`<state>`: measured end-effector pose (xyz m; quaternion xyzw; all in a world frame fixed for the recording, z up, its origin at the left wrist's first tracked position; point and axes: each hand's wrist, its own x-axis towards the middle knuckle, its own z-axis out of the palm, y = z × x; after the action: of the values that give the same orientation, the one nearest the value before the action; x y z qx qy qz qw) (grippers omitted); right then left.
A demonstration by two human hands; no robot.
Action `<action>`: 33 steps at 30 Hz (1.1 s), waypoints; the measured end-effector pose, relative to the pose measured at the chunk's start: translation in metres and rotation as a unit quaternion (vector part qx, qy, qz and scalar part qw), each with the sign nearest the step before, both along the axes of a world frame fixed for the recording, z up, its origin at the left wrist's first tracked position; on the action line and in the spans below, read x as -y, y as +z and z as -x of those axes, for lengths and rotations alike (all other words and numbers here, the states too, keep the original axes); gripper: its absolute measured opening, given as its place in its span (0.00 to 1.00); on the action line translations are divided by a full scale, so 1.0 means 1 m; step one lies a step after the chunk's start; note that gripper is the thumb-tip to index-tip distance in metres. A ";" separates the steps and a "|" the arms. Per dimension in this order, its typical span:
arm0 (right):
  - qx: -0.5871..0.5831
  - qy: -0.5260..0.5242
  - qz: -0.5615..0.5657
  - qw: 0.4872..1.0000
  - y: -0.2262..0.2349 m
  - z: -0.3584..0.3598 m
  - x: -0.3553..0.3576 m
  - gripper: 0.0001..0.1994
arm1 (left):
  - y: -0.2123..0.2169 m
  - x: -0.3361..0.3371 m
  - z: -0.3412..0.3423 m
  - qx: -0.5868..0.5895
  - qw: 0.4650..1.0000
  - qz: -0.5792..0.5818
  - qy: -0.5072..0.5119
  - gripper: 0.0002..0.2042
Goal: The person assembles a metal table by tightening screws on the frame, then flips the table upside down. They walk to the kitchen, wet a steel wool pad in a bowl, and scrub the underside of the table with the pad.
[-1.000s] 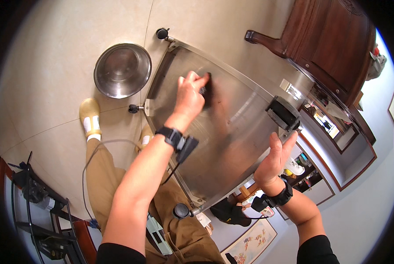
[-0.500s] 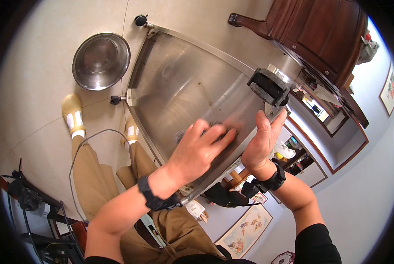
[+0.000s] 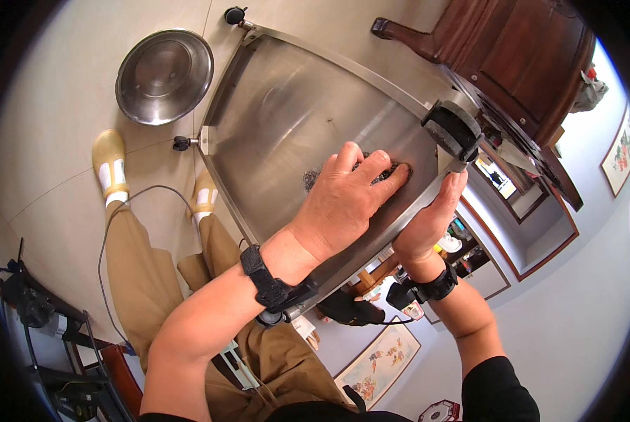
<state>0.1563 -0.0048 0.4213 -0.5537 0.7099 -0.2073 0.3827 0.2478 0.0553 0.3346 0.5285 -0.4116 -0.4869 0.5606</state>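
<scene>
A stainless steel cart with casters (image 3: 280, 105) is tipped up in front of me, its broad recessed metal face toward me. My left hand (image 3: 350, 186) presses a dark steel wool scrubber (image 3: 361, 177) against that face near its right side. The fingers are curled over the scrubber and partly hide it. My right hand (image 3: 431, 218) holds the cart's right edge near the corner, just below a large black caster (image 3: 453, 131). Its fingers lie along the edge, and part of the grip is hidden. Both wrists wear black straps.
A round steel basin (image 3: 164, 77) rests on the tiled floor at the far left. Dark wooden furniture (image 3: 498, 56) stands at the upper right. A thin cable (image 3: 103, 243) loops beside my legs. A black rack (image 3: 55, 337) is at the lower left.
My left hand has slid up and to the right over the metal face with the scrubber. My right hand stays on the edge, with its thumb now less visible.
</scene>
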 end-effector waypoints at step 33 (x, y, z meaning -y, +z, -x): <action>-0.005 0.004 0.004 1.000 0.002 0.008 -0.001 0.29 | 0.007 -0.038 0.003 -0.047 0.996 -0.079 -0.015 0.24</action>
<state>0.1481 -0.0035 0.4237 -0.5590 0.7089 -0.2060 0.3776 0.2444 0.0933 0.3420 0.5413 -0.3530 -0.5505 0.5286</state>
